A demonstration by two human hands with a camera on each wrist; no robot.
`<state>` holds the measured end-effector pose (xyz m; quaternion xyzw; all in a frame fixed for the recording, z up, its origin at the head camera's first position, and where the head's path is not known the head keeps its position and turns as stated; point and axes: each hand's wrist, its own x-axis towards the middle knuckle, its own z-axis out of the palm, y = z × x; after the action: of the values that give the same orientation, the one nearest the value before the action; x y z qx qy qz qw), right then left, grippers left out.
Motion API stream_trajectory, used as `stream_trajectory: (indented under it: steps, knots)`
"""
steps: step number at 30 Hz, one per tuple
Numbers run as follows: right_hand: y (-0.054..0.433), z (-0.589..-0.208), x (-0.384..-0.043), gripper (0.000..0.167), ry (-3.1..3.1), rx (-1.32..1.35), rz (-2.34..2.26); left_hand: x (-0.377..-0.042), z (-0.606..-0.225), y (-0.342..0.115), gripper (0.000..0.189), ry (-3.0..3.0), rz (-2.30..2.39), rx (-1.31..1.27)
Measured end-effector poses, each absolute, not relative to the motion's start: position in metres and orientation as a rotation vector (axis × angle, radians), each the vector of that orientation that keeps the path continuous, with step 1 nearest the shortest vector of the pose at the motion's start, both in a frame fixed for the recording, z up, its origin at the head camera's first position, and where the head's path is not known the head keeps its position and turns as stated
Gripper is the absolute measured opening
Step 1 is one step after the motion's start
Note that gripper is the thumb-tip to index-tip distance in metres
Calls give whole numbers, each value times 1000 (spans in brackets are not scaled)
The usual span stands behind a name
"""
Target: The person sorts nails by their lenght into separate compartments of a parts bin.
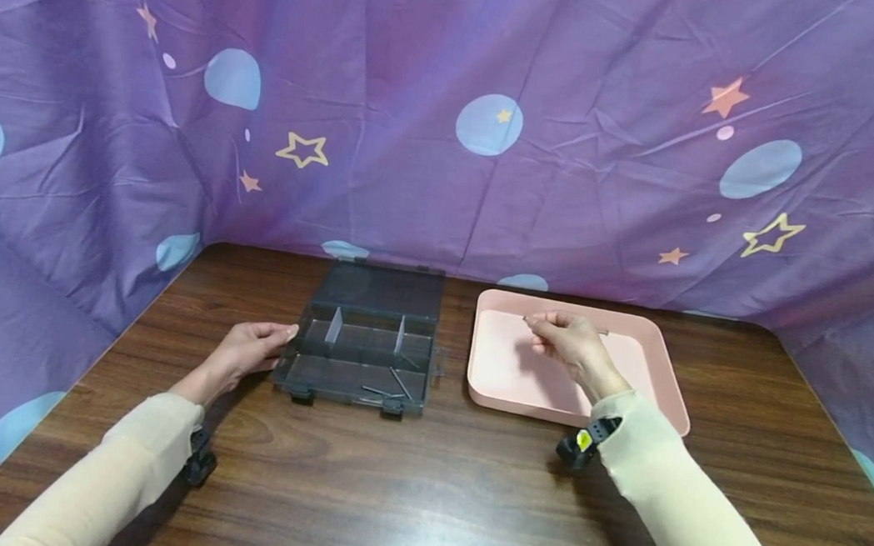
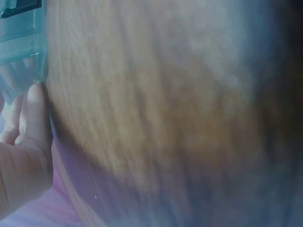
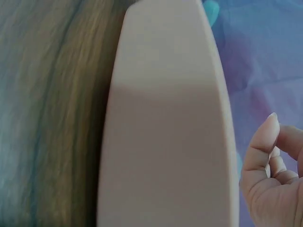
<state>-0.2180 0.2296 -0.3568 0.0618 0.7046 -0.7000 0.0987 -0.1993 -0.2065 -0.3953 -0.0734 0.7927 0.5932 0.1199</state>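
A dark see-through compartment box (image 1: pixel 356 374) stands with its lid (image 1: pixel 383 291) tilted back. Several thin metal rods (image 1: pixel 399 382) lie in its front compartment. At the box's left edge, my left hand (image 1: pixel 248 349) grips the side wall; in the left wrist view, the fingers (image 2: pixel 35 111) touch the clear plastic. Over the pink tray (image 1: pixel 507 404), my right hand (image 1: pixel 568 344) pinches a small, thin piece (image 1: pixel 527 319) that looks like one of the rods. Thumb and forefinger meet in the right wrist view, where the piece cannot be made out.
Another thin piece (image 1: pixel 602 331) shows in the tray behind my right hand. Two upright dividers (image 1: pixel 334 327) split the box's rear row. A purple patterned cloth (image 1: pixel 412 196) hangs behind the brown wooden table (image 1: pixel 409 488).
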Motion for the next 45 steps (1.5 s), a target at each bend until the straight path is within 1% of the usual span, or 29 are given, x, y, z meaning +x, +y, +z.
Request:
stream_trajectory:
  steps: [11, 15, 22, 24, 28, 31, 34, 38, 45]
  knots:
    - [249, -366, -221, 7, 2136, 299, -2017, -199, -394, -206, 54, 2325, 1727, -220]
    - [253, -367, -221, 4, 2158, 332, -1994, -199, -394, -206, 54, 2333, 1716, -216]
    - [263, -371, -222, 12, 2165, 390, -1954, -199, -393, -206, 53, 2338, 1714, -215]
    - [265, -372, -222, 11, 2166, 391, -1947, -199, -393, -206, 54, 2334, 1722, -215]
    - [266, -373, -221, 5, 2168, 349, -1925, -199, -393, -206, 54, 2343, 1702, -213]
    - [265, -376, -222, 13, 2181, 334, -1903, -199, -394, -206, 54, 2352, 1686, -212]
    - [263, -380, -224, 14, 2180, 373, -1904, -199, -395, -206, 54, 2360, 1679, -214]
    - [262, -383, -225, 7, 2194, 401, -1904, -199, -395, -206, 54, 2372, 1664, -217]
    - [260, -390, -227, 4, 2285, 469, -1885, -199, -394, -206, 54, 2366, 1679, -219]
